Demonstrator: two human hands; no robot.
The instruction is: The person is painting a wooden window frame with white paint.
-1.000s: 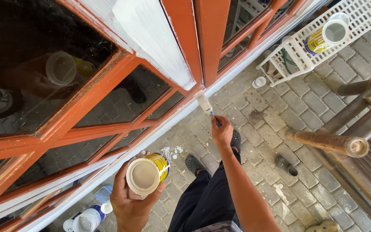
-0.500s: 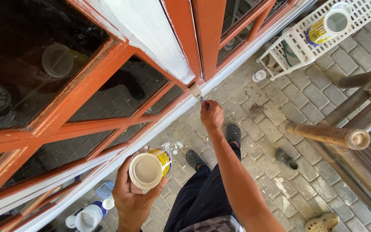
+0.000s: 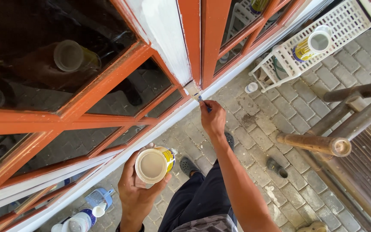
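Note:
My left hand (image 3: 136, 191) grips an open yellow paint can (image 3: 154, 163) filled with off-white paint, held low in front of me. My right hand (image 3: 213, 118) is stretched out and closed around a paintbrush (image 3: 194, 91), whose bristles touch the lower end of a white-painted upright strip (image 3: 168, 38) on the orange door frame (image 3: 108, 81). The strip is white above the brush; the frame around it is orange with dark glass panes.
A white plastic basket (image 3: 323, 43) holding another paint can (image 3: 310, 46) lies on the brick paving at upper right, a small white cap (image 3: 251, 87) beside it. Wooden poles (image 3: 314, 144) and a bench stand at right. Bottles (image 3: 80, 219) sit by the threshold at lower left.
My right hand has carried the brush up from near the base of the door to the bottom of the white strip. The can in my left hand has stayed roughly in place.

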